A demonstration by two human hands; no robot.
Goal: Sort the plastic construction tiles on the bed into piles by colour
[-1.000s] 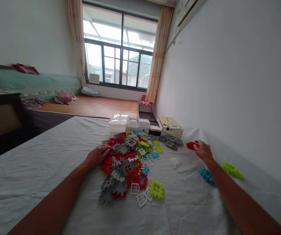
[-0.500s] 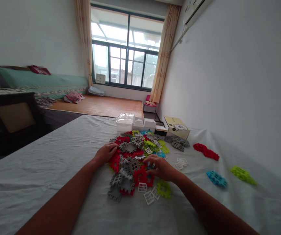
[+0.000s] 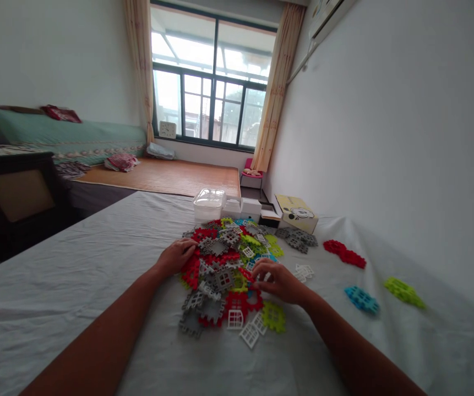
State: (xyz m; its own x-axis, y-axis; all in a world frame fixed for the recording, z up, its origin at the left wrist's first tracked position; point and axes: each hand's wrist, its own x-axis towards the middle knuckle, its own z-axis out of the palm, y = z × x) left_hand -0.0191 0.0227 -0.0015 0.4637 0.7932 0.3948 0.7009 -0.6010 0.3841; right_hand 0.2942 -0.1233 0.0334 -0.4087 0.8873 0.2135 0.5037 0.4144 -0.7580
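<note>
A heap of interlocking plastic tiles (image 3: 224,269) in red, grey, white, green and blue lies on a white sheet (image 3: 75,297). My left hand (image 3: 176,256) rests flat on the heap's left edge, fingers over red tiles. My right hand (image 3: 278,281) sits at the heap's right side with its fingers curled in a pinch; what they grip is hidden. To the right lie separate small groups: grey tiles (image 3: 298,240), white tiles (image 3: 304,270), red tiles (image 3: 344,254), blue tiles (image 3: 361,300) and green tiles (image 3: 404,291).
A clear plastic tub (image 3: 208,202), white boxes (image 3: 245,207) and a cardboard box (image 3: 297,213) stand at the sheet's far edge. A white wall runs along the right. A low bed platform and a window lie beyond; dark furniture (image 3: 14,203) is at the left.
My right hand left the red tiles at the far right and came back to the heap's right side, where its fingers have curled. My left hand has stayed put.
</note>
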